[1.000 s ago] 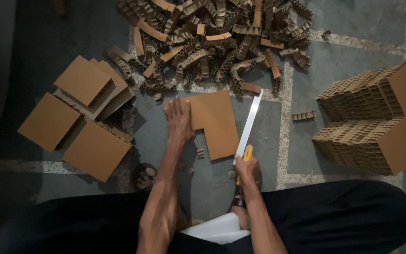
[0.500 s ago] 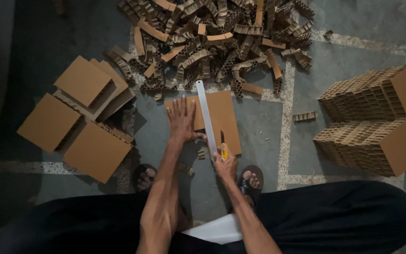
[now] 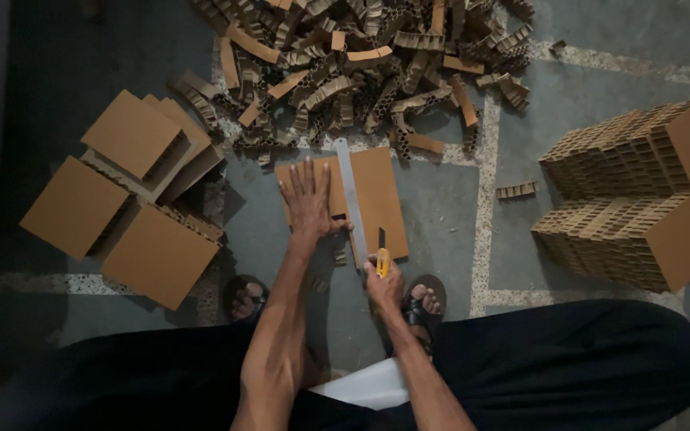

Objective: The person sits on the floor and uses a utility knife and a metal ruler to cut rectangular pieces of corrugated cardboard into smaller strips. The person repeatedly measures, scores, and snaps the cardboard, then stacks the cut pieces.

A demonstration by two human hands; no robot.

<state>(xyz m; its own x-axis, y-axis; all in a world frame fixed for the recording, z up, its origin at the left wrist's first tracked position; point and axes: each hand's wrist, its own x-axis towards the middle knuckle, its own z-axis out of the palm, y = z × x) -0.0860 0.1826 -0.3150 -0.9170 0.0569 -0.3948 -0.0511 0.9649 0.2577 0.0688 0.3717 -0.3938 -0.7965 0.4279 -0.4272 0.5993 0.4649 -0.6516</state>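
**No packages, labels, signs or screens**

None of these shows anywhere in the head view. No wrapper, printed label, sign or display appears at any clock position, from twelve o'clock round to six. What lies on the floor is bare brown material, unmarked and unwrapped.

A plain brown cardboard sheet (image 3: 377, 199) is being crossed by a pale grey ruler (image 3: 350, 199), a yellow knife (image 3: 382, 262) is being shown beside it, and honeycomb-patterned brown strips (image 3: 361, 64) are being set against a dark grey floor (image 3: 584, 48) with whitish speckled seams.
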